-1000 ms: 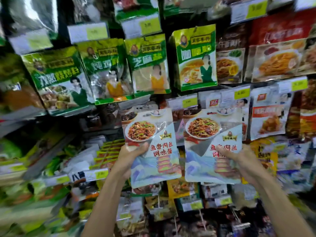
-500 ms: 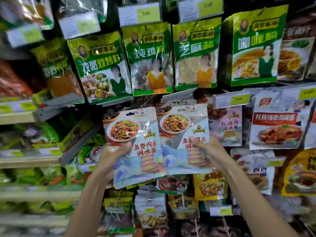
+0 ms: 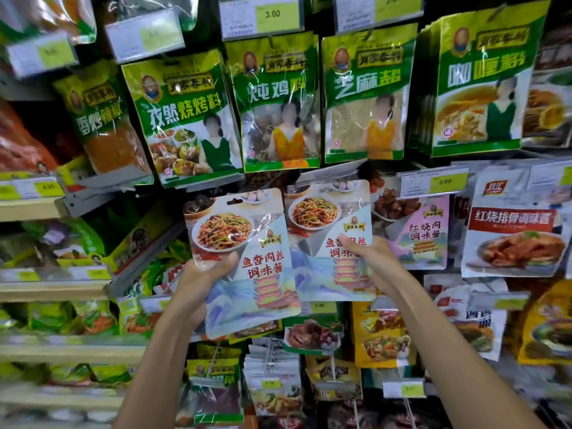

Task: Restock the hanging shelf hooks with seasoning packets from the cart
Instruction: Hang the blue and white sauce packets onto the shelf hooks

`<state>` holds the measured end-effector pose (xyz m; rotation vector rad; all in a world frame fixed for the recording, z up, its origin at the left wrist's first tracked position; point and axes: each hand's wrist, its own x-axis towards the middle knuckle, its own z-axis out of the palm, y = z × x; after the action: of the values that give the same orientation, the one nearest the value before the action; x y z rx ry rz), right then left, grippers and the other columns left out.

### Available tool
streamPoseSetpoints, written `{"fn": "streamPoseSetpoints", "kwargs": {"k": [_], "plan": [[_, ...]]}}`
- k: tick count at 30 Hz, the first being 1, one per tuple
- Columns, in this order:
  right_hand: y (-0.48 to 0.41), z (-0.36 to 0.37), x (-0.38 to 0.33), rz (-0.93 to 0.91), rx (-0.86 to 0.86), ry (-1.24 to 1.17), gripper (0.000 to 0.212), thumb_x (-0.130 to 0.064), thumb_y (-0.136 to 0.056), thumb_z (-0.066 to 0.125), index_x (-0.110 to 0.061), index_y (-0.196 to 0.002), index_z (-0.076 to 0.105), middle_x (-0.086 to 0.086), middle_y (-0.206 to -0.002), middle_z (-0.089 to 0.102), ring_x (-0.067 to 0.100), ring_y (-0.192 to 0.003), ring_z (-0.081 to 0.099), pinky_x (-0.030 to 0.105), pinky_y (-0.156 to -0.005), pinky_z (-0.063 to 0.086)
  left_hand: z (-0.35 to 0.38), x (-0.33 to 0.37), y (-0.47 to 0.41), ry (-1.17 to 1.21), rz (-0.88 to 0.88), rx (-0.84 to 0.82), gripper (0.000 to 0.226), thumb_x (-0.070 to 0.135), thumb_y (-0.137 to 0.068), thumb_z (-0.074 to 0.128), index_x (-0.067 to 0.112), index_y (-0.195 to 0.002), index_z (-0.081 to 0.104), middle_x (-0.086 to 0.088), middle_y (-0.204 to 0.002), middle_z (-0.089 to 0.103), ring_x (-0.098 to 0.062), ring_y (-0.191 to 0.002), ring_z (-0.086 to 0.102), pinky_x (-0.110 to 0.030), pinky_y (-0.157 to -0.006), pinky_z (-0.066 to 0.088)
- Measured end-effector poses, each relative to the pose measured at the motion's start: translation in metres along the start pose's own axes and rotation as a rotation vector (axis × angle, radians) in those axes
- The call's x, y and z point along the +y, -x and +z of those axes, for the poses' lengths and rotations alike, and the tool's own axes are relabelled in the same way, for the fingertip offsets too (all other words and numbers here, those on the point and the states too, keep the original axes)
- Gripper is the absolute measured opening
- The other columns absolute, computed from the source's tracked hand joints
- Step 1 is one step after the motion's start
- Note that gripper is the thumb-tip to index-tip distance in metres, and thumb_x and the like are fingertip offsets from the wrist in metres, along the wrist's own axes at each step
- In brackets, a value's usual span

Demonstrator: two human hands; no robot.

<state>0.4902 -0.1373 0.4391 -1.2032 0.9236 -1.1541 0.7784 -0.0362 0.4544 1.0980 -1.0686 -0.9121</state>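
**Two packets up at the display, one in each hand.**

Head view: my left hand (image 3: 201, 274) grips the left packet (image 3: 247, 261) by its lower left side, thumb across the front. My right hand (image 3: 371, 261) pinches the right packet (image 3: 325, 218) at mid-height, fingers curled over its face. Both are raised just under the green packs (image 3: 275, 100). I judge them light, floppy, glossy pouches that could slip or buckle. I'd hold low and firm, leaving the top slot (image 3: 234, 201) free for a hook, though I can't make out the hook. A second ago the packets were apart; now their edges overlap, and my grips are the same.
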Motion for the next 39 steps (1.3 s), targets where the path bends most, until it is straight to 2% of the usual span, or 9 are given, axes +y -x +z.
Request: {"fn": "streamPoseSetpoints", "kwargs": {"k": [10,13,16,19,21,26,30,34,39], "plan": [[-0.016,0.006,-0.006,0.002,0.070,0.059,0.020,-0.022,-0.085,0.071,-0.011,-0.102,0.069,0.005,-0.098,0.075,0.025,-0.098,0.069,0.044,-0.093,0.051,0.019,-0.001,-0.008,0.074,-0.022,-0.025,0.049,0.022,-0.071,0.074,0.006,-0.116,0.064,-0.014,-0.111,0.071,-0.033,-0.106,0.066,-0.050,-0.094,0.050],[-0.024,0.011,-0.008,0.050,0.136,0.073,0.037,-0.024,-0.085,0.071,-0.006,-0.117,0.063,0.011,-0.116,0.069,0.029,-0.114,0.060,0.048,-0.101,0.044,0.023,-0.005,-0.012,0.080,-0.035,-0.024,0.048,0.020,-0.071,0.074,0.006,-0.115,0.065,-0.014,-0.111,0.071,-0.033,-0.106,0.065,-0.050,-0.094,0.050],[-0.028,0.013,-0.010,0.089,0.167,0.076,0.047,-0.028,-0.086,0.070,-0.003,-0.124,0.056,0.014,-0.117,0.067,0.028,-0.104,0.064,0.037,-0.076,0.052,0.029,-0.010,-0.012,0.077,-0.053,-0.048,0.032,0.021,-0.069,0.075,0.015,-0.101,0.073,-0.012,-0.106,0.073,-0.031,-0.103,0.067,-0.047,-0.090,0.052],[-0.024,0.011,-0.007,0.095,0.188,0.080,0.029,-0.030,-0.085,0.071,-0.007,-0.101,0.064,0.008,-0.088,0.071,0.016,-0.070,0.069,0.024,-0.049,0.054,0.036,-0.019,-0.011,0.052,-0.074,-0.069,0.023,0.020,-0.069,0.076,0.015,-0.091,0.075,-0.014,-0.101,0.073,-0.032,-0.100,0.067,-0.046,-0.089,0.052],[-0.015,0.006,-0.004,0.020,0.230,0.199,0.018,-0.027,-0.085,0.072,-0.011,-0.090,0.065,0.001,-0.081,0.070,0.001,-0.060,0.064,0.017,-0.045,0.050,0.043,-0.027,-0.011,0.012,-0.069,-0.084,0.021,0.016,-0.073,0.075,0.013,-0.094,0.073,-0.012,-0.099,0.074,-0.029,-0.097,0.068,-0.042,-0.086,0.054],[0.027,-0.025,-0.003,-0.231,0.364,0.748,0.030,-0.011,-0.090,0.065,-0.002,-0.119,0.060,0.010,-0.110,0.069,0.021,-0.096,0.065,0.034,-0.084,0.054,0.078,-0.033,-0.017,-0.026,-0.085,-0.161,0.029,0.024,-0.069,0.077,0.013,-0.096,0.073,-0.007,-0.099,0.075,-0.023,-0.097,0.069,-0.035,-0.084,0.056],[0.059,-0.044,-0.039,-0.637,0.586,0.808,0.016,-0.012,-0.094,0.058,-0.008,-0.108,0.066,0.006,-0.096,0.071,0.018,-0.081,0.065,0.029,-0.070,0.051,0.111,-0.030,-0.029,0.029,-0.119,-0.228,0.034,0.025,-0.067,0.078,0.009,-0.096,0.072,-0.016,-0.105,0.072,-0.032,-0.102,0.066,-0.046,-0.092,0.052],[0.055,-0.055,-0.073,-1.002,0.730,1.039,0.020,-0.002,-0.091,0.059,0.000,-0.110,0.067,0.015,-0.104,0.068,0.030,-0.097,0.063,0.027,-0.083,0.044,0.134,-0.034,-0.040,0.112,-0.207,-0.239,0.036,0.020,-0.066,0.078,0.004,-0.098,0.070,-0.018,-0.100,0.073,-0.033,-0.093,0.070,-0.043,-0.079,0.058],[0.032,-0.067,-0.081,-1.052,0.699,1.255,0.037,-0.006,-0.092,0.059,0.000,-0.128,0.056,0.019,-0.130,0.055,0.033,-0.123,0.049,0.041,-0.105,0.039,0.138,-0.039,-0.051,0.093,-0.212,-0.212,0.047,0.023,-0.065,0.079,-0.009,-0.095,0.063,-0.026,-0.102,0.069,-0.038,-0.095,0.068,-0.050,-0.086,0.055]]}}
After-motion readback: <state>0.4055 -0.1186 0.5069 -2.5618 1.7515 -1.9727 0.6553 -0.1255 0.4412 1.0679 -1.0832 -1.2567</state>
